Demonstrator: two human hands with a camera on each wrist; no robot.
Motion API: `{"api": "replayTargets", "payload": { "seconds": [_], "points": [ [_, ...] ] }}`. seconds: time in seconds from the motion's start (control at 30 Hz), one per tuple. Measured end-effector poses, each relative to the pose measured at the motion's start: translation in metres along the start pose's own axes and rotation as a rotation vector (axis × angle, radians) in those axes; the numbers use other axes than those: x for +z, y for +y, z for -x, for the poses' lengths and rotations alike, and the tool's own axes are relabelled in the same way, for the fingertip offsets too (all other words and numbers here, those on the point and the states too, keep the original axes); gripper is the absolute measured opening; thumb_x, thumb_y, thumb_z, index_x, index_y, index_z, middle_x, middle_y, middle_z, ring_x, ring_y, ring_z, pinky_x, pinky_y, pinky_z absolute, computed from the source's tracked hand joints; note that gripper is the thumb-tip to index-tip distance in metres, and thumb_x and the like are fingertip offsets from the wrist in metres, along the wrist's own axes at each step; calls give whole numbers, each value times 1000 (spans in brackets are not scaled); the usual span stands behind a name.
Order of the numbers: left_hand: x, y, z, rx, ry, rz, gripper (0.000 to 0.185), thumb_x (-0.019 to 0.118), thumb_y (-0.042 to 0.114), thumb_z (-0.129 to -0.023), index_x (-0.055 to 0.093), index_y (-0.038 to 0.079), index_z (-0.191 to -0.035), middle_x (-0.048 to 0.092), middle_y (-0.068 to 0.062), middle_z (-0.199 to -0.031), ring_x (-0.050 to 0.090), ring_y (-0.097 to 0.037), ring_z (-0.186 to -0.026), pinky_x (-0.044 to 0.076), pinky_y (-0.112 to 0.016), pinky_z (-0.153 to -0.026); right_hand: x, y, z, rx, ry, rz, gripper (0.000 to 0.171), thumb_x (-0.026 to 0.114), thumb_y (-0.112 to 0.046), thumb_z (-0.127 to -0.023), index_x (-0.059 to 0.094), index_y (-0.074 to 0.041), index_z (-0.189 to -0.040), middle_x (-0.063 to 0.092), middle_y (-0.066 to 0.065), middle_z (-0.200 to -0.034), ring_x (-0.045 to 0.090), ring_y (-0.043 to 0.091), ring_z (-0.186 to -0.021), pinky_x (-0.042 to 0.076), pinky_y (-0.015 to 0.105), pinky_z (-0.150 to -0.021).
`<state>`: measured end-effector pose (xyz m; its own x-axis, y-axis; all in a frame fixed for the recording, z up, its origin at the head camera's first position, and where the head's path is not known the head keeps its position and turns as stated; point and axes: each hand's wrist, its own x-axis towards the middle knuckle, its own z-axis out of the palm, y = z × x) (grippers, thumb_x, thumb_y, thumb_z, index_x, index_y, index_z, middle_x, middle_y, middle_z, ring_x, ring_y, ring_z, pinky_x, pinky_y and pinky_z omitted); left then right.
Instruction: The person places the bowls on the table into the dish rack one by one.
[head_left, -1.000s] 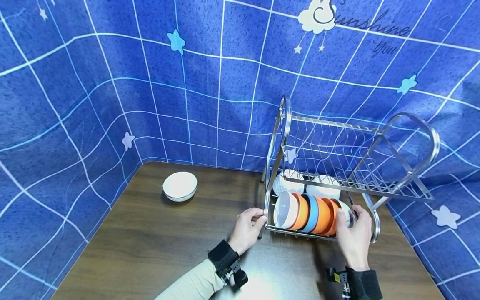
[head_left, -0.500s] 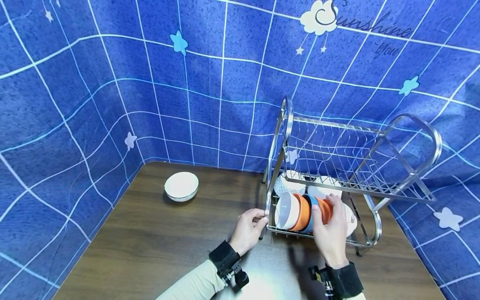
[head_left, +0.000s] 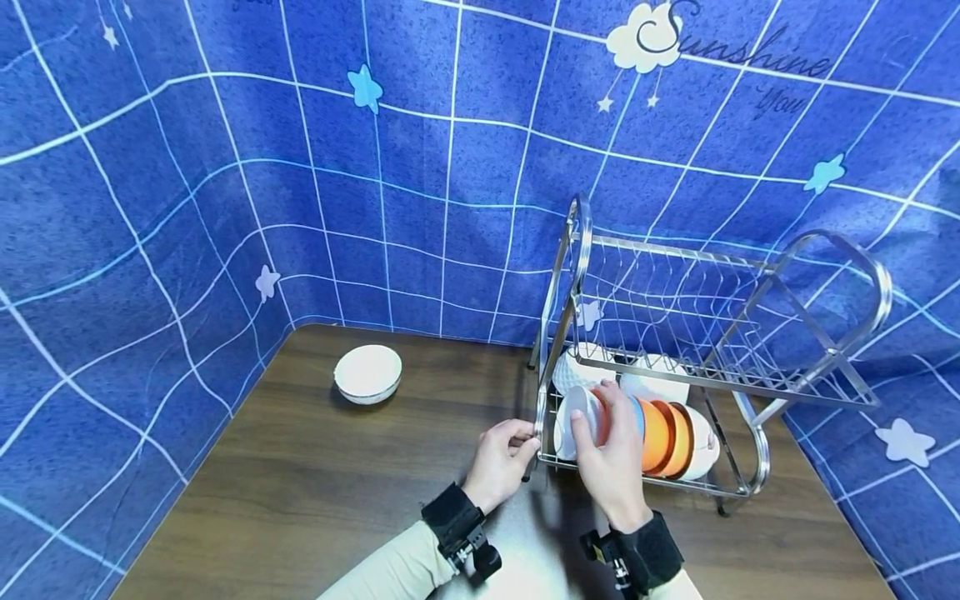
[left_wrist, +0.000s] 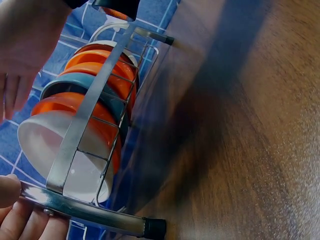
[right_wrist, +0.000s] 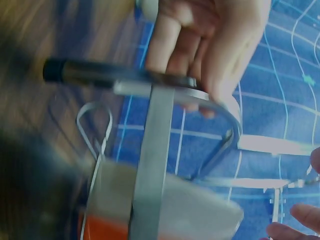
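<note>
My left hand (head_left: 498, 462) grips the left post of a two-tier metal dish rack (left_wrist: 95, 100), thumb on one side and fingers curled behind. My right hand (head_left: 615, 462) hovers at the left end of the lower tier, over a row of bowls tipped on their sides. Its thumb overlaps the white bowl (left_wrist: 40, 135) in the head view. The left wrist view shows its fingers straight beside the bowls. Behind the white bowl come orange bowls (head_left: 656, 433) and a blue bowl (left_wrist: 70, 82), partly hidden by my right hand. A white rounded dish (head_left: 701, 450) ends the row.
White dishes (head_left: 656, 379) stand at the back of the lower tier. The rack's upper tier (head_left: 675, 374) overhangs them. A white bowl (head_left: 367, 372) sits at the far left of the wooden table (head_left: 337, 492), and a blue patterned cloth (head_left: 420, 208) hangs behind.
My right hand has moved left along the row, from the right end over the orange bowls to the white bowl's end. My left hand keeps its grip on the rack post.
</note>
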<state>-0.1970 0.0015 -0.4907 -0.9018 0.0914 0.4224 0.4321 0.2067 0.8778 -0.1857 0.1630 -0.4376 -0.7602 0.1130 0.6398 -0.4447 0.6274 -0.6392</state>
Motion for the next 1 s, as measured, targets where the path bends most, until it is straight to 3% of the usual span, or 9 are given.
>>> {"api": "replayTargets", "payload": {
  "seconds": [0.17,0.33,0.53,1.0],
  "points": [
    [0,0,0,11,0,20,12,66,-5,-84,68,-1,-95,67,-10,-87,66,-16,-77,56,-23,-70,12,-8,6,-17,-63,-44,46,69,-11,-85,52,-2,-127,46,16,-138,42,29,-128,35,49,-103],
    [-1,-1,1,9,0,13,11,67,-2,-84,68,0,-95,67,-8,-86,66,-13,-76,55,-22,-70,21,-11,11,-8,-144,-105,45,66,-10,-87,50,-4,-129,45,17,-136,47,25,-124,41,37,-103],
    [-2,0,3,-6,-2,-2,11,67,-1,-85,68,3,-96,68,-6,-88,66,-13,-78,55,-21,-71,29,-13,15,4,-170,-137,45,66,-7,-88,49,-3,-130,49,17,-130,50,25,-122,40,27,-100],
    [-4,0,4,16,16,-9,11,68,-2,-83,70,4,-91,69,-6,-86,67,-12,-78,54,-19,-71,45,-10,19,107,-182,-169,34,61,-3,-90,52,-3,-123,60,13,-119,59,24,-111,50,38,-90]
  ]
}}
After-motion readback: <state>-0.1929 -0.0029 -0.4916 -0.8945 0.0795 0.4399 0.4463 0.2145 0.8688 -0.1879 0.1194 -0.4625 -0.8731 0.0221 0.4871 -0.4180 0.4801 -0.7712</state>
